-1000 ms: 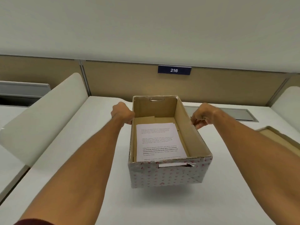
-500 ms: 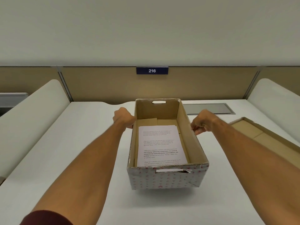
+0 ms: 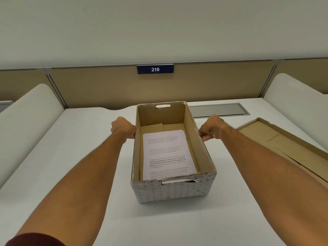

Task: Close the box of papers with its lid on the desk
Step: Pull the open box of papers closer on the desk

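An open cardboard box (image 3: 170, 192) with a pink-dotted white outside stands on the white desk (image 3: 79, 157) in front of me. A stack of printed papers (image 3: 166, 153) lies flat inside it. My left hand (image 3: 123, 127) grips the box's left wall near the far end. On the opposite wall, my right hand (image 3: 210, 127) is closed over the rim. The lid (image 3: 287, 150) lies upside down on the desk to the right, brown inside facing up, partly cut off by the frame edge.
Curved white dividers (image 3: 26, 125) rise on both sides of the desk. A tan partition with a blue sign reading 216 (image 3: 155, 69) closes the back. A grey cable hatch (image 3: 220, 110) is set in the desk behind the box.
The box, held in both hands, has come down and now rests on the desk. The view has shifted so more of the lid shows at the right.
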